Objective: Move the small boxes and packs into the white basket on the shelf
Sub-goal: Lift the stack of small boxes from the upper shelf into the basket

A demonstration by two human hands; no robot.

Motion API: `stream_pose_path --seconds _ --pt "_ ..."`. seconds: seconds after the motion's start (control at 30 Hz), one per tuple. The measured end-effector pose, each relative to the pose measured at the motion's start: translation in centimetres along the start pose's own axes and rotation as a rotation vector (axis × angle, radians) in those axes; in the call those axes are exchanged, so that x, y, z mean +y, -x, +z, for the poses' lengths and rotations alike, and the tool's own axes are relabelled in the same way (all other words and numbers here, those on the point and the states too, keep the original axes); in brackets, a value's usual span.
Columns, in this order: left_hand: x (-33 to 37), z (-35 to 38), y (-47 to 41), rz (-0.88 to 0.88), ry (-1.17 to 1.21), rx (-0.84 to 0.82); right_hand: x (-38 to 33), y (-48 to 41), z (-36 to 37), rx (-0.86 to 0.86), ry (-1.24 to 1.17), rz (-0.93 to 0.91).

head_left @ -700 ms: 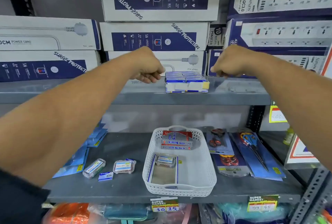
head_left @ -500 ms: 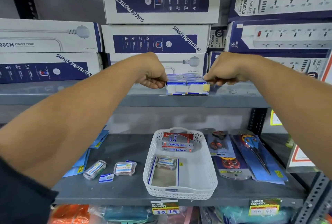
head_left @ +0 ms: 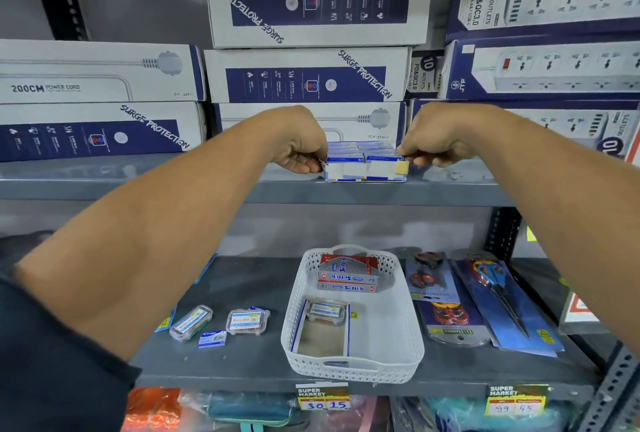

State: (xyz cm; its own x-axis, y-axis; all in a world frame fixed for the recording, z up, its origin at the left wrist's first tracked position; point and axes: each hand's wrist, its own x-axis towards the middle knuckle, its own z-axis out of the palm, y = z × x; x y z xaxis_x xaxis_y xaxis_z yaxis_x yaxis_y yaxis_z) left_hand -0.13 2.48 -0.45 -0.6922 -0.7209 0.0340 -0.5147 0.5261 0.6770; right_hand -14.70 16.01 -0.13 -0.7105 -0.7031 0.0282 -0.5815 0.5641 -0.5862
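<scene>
A blue-and-white block of small boxes [head_left: 365, 165] rests on the upper grey shelf. My left hand [head_left: 300, 143] grips its left end and my right hand [head_left: 429, 140] grips its right end, fingers curled under. Below, the white basket [head_left: 398, 338] stands on the lower shelf with red Softek boxes [head_left: 347, 274], a clear small pack [head_left: 325, 310] and a flat open box [head_left: 320, 333] inside. Left of the basket lie two clear packs [head_left: 191, 322] [head_left: 247, 321] and a tiny blue-white box [head_left: 212, 339].
Large surge-protector cartons [head_left: 304, 74] are stacked right behind the block on the upper shelf. Carded scissors [head_left: 502, 300] and another carded pack [head_left: 438, 296] lie right of the basket. Price tags [head_left: 323, 397] hang on the lower shelf's front edge [head_left: 207, 376]. A metal upright [head_left: 620, 386] stands at the right.
Both hands came down from above the block and closed on its two ends. The block has not visibly left the shelf.
</scene>
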Motion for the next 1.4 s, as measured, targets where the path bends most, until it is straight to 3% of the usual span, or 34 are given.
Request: stream_pose_path --seconds 0.27,0.6,0.87,1.17,1.4 --pt "-0.2 0.1 1.3 0.021 0.033 0.001 0.4 1.5 0.1 -0.041 -0.02 0.024" --pt "-2.1 1.3 6.7 0.059 0.315 -0.015 2.6 6.6 0.3 -0.042 -0.289 -0.026" --pt "-3.8 3.2 12.8 0.111 0.517 0.043 4.6 10.9 1.1 -0.036 -0.324 -0.115" --pt "-7.0 6.1 16.3 0.123 0.493 0.017 7.8 14.9 4.1 -0.135 -0.225 -0.258" --pt "-10.4 11.9 14.3 -0.012 0.406 -0.078 13.5 12.1 9.7 -0.212 -0.186 -0.19"
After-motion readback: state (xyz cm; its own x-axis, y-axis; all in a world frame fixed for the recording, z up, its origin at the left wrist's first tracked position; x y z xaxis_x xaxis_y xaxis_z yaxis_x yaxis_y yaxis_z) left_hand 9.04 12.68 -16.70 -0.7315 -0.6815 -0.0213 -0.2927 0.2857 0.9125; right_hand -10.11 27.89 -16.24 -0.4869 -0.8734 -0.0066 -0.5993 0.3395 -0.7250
